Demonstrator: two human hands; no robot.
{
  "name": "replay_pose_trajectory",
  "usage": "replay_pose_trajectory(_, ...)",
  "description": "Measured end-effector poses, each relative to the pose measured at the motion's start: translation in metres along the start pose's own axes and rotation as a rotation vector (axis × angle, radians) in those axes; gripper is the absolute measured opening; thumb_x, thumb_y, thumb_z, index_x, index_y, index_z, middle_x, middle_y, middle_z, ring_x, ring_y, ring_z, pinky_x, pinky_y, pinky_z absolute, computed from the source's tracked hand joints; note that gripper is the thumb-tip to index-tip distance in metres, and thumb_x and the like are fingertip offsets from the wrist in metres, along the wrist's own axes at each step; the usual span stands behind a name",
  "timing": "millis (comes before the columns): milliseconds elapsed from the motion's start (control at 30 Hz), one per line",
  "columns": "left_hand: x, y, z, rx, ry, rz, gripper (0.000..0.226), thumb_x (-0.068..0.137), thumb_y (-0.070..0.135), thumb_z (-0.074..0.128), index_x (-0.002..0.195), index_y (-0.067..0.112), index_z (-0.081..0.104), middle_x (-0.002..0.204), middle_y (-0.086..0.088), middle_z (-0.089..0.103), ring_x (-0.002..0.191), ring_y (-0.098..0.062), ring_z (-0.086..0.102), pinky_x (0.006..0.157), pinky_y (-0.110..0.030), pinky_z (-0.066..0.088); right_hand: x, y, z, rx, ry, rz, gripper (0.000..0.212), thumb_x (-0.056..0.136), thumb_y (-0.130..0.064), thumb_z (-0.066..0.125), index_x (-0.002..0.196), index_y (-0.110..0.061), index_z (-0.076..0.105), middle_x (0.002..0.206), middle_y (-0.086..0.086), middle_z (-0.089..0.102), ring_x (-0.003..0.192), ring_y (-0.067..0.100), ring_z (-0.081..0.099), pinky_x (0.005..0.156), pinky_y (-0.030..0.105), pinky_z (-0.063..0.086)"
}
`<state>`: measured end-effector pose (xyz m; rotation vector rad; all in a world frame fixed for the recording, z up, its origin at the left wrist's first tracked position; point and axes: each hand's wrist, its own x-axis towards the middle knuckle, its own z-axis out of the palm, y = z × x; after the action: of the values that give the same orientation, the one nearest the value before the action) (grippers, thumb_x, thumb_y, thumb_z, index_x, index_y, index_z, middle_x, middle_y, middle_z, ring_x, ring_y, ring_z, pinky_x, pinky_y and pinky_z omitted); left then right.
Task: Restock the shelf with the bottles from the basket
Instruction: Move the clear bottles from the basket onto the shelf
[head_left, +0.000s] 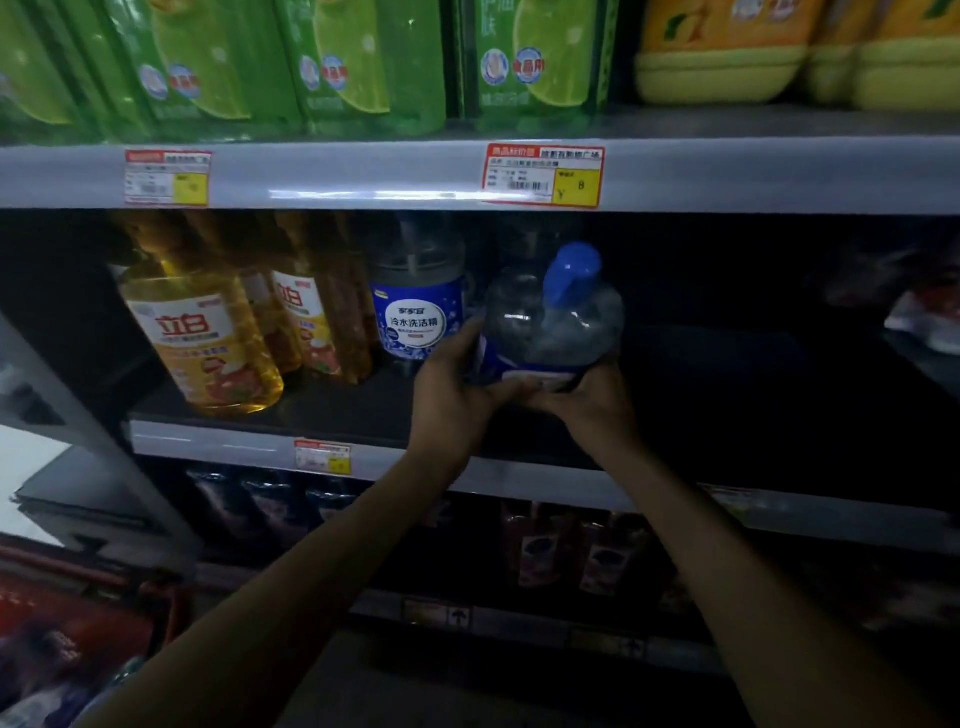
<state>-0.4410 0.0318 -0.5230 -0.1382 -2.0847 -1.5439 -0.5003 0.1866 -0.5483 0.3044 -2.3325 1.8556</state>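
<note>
Left of the one standing blue-label bottle (418, 317), two amber bottles (208, 343) are showing. Just right of it, our left hand (451, 387) and right hand (589, 400) are wrapping round one clear bottle (556, 327) low down, its long axis standing near upright, blue cap (574, 270) pointing up.

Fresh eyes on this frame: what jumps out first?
The left hand and right hand grip a clear blue-capped bottle over the middle shelf, centre frame. Just left of it stands a blue-label bottle, then yellow bottles. Above, green bottles sit over a red-and-yellow price tag.
</note>
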Motion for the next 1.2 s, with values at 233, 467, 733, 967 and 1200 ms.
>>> replay_pose_trajectory(233, 0.031, -0.011, 0.01, -0.096, -0.023, -0.017, 0.063, 0.075, 0.024, 0.087, 0.133, 0.014, 0.064, 0.125, -0.006, 0.073, 0.116, -0.025, 0.071, 0.094, -0.052, 0.06, 0.016, -0.001, 0.009, 0.156, 0.073, 0.042, 0.095, 0.059, -0.001, 0.094, 0.14, -0.016, 0.047, 0.128, 0.001, 0.065, 0.112, 0.012, 0.066, 0.086, 0.028, 0.06)
replay_pose_trajectory(467, 0.041, -0.022, 0.01, -0.169, 0.037, -0.16, 0.057, 0.076, 0.018, 0.09, 0.128, 0.013, 0.067, 0.12, -0.005, 0.076, 0.112, -0.023, 0.073, 0.092, -0.052, 0.061, 0.025, -0.002, 0.023, 0.191, 0.052, 0.075, 0.09, 0.059, -0.005, 0.095, 0.138, -0.019, 0.052, 0.124, -0.002, 0.068, 0.11, 0.013, 0.068, 0.09, 0.038, 0.061)
replay_pose_trajectory(733, 0.044, -0.022, 0.009, -0.149, 0.13, -0.243, 0.045, 0.079, 0.012, 0.088, 0.121, 0.013, 0.072, 0.112, 0.0, 0.079, 0.103, -0.013, 0.076, 0.087, -0.044, 0.064, 0.026, -0.005, 0.035, 0.19, 0.05, 0.051, 0.096, 0.065, -0.011, 0.09, 0.148, -0.021, 0.045, 0.132, 0.002, 0.066, 0.119, 0.018, 0.064, 0.099, 0.045, 0.056)
replay_pose_trajectory(967, 0.044, -0.025, 0.008, -0.097, 0.129, -0.202, 0.04, 0.083, 0.006, 0.085, 0.118, 0.02, 0.071, 0.112, 0.002, 0.078, 0.102, -0.009, 0.074, 0.09, -0.043, 0.063, 0.029, 0.003, 0.035, 0.183, 0.043, 0.04, 0.102, 0.063, -0.023, 0.086, 0.153, -0.022, 0.039, 0.139, 0.002, 0.061, 0.125, 0.016, 0.061, 0.102, 0.046, 0.054)
replay_pose_trajectory(1200, 0.033, -0.014, -0.01, -0.059, 0.047, -0.229, 0.043, 0.083, 0.003, 0.082, 0.121, 0.014, 0.066, 0.122, -0.005, 0.075, 0.104, -0.007, 0.071, 0.094, -0.04, 0.061, 0.02, -0.004, 0.036, 0.073, 0.088, 0.135, 0.095, 0.07, -0.003, 0.088, 0.151, -0.018, 0.042, 0.139, 0.006, 0.061, 0.125, 0.022, 0.06, 0.101, 0.045, 0.054)
